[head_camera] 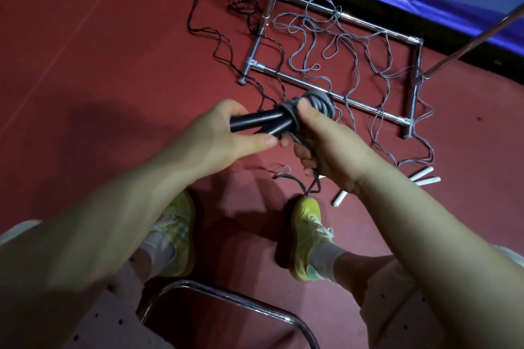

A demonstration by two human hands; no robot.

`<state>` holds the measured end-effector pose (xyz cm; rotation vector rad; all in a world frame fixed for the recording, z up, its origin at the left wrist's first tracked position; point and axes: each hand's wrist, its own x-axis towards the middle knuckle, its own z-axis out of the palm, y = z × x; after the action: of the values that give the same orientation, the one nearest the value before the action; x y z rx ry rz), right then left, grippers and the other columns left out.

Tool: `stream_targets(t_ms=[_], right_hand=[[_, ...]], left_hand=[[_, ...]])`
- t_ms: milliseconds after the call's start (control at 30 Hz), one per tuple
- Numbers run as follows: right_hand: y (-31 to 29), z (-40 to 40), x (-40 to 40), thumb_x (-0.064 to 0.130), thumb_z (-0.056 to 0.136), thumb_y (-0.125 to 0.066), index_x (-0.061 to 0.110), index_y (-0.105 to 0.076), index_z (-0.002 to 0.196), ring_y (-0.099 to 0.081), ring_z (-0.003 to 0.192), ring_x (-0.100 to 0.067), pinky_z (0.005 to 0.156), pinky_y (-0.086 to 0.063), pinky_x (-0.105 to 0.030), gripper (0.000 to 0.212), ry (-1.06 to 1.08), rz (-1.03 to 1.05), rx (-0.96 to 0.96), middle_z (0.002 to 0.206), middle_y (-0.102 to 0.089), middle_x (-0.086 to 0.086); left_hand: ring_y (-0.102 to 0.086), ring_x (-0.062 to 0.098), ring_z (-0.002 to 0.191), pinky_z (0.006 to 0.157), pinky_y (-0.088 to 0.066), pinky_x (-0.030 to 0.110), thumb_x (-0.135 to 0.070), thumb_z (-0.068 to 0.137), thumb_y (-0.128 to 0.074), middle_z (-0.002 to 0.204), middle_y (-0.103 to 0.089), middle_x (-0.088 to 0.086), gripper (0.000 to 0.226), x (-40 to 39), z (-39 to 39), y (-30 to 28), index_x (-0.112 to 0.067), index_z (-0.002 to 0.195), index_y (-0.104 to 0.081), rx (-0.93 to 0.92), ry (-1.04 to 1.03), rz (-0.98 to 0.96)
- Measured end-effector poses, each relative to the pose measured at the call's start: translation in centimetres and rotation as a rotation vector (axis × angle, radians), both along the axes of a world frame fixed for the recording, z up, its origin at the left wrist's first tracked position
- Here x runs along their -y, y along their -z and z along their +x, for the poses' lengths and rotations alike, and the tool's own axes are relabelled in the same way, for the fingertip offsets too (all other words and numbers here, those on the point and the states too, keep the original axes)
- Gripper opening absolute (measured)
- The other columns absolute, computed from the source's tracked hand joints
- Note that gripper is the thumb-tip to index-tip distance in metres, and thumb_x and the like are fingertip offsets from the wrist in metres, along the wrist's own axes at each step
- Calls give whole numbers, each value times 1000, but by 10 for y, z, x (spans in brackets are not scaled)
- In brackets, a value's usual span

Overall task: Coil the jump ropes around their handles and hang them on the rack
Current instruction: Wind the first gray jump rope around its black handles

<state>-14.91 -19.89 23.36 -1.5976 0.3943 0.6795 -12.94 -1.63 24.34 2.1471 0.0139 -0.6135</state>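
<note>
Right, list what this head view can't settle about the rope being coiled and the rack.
- Coiled rope: its loose end runs behind the right hand, so the remaining length is hidden.
- Black handles: their ends are covered by the left hand.
- Rack: its upper part is cut off by the top edge.

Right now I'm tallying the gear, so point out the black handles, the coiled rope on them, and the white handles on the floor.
black handles (256, 121): head view, on the upper handle's barrel.
coiled rope (319, 102): head view, on the wound grey loops.
white handles (422, 174): head view, on one of the right-hand pair.
</note>
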Motion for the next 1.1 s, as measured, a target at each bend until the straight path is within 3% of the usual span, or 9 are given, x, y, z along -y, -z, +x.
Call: stream_targets(t_ms=[100, 200, 300, 433, 600, 700, 900, 1000, 1100], right_hand=[[7, -3, -4, 63, 74, -47, 16, -60, 75, -28, 49, -13, 53, -23, -31, 49, 49, -11, 79, 66, -43, -11], [9, 0, -3, 50, 72, -40, 19, -52, 74, -32, 46, -12, 53, -26, -30, 33, 119, 50, 112, 50, -43, 3], [7, 3, 2, 39, 73, -35, 16, -45, 80, -32, 49, -13, 53, -28, -30, 26, 109, 146, 185, 50, -39, 3], [3, 1, 3, 33, 76, -34, 13, -43, 88, -30, 52, -13, 53, -25, -31, 26, 56, 200, 282, 50, -38, 4], [-4, 4, 8, 49, 82, -46, 2, -53, 81, -39, 48, -15, 51, -33, -29, 47, -32, 76, 289, 52, -48, 0], [-9, 3, 9, 39, 100, -41, 3, -60, 76, -44, 37, -13, 39, -37, -20, 47, -53, -98, 198, 49, -54, -2], [-8, 1, 8, 45, 97, -43, 9, -55, 60, -38, 32, -12, 37, -32, -15, 53, -43, -319, 159, 37, -45, 1], [-11, 0, 3, 42, 99, -41, 7, -58, 63, -39, 33, -11, 37, -34, -15, 53, 3, -225, 142, 38, -47, 1], [-9, -3, -3, 47, 99, -35, 4, -62, 71, -44, 35, -11, 38, -36, -18, 58, 33, -57, 48, 44, -52, -1]], left_hand=[[-53, 13, 64, 71, -45, 32, -53, 55, -79, 65, -56, -9, 47, -3, 0, 4, -25, 85, -56, -112, 29, -68], [-61, 11, 76, 87, -50, 44, -69, 60, -64, 73, -65, -16, 48, -5, 2, -2, -28, 85, -64, -476, -15, -377], [-59, 14, 67, 73, -48, 37, -77, 63, -29, 78, -66, -2, 74, -4, 0, -5, -21, 99, -61, -794, 114, -565], [-48, 13, 53, 58, -46, 30, -76, 66, -24, 64, -56, 2, 81, 0, -5, -6, -11, 92, -64, -944, 105, -717], [-35, 9, 46, 57, -40, 29, -71, 77, -26, 58, -45, -3, 67, 1, -2, -10, -13, 82, -60, -882, 67, -673], [-32, 7, 45, 58, -41, 27, -67, 88, -19, 55, -47, -5, 66, 3, -3, -8, -13, 85, -58, -769, 26, -528], [-36, 8, 47, 66, -45, 29, -64, 91, -22, 53, -51, -9, 62, 8, -5, -2, -16, 82, -61, -575, -30, -327], [-44, 12, 51, 71, -50, 34, -66, 87, -35, 53, -54, -9, 57, 7, -3, 2, -18, 78, -64, -343, -74, -186], [-57, 28, 63, 75, -51, 41, -79, 64, -38, 60, -57, -2, 71, 3, -3, 3, -14, 80, -64, -95, 21, 9]])
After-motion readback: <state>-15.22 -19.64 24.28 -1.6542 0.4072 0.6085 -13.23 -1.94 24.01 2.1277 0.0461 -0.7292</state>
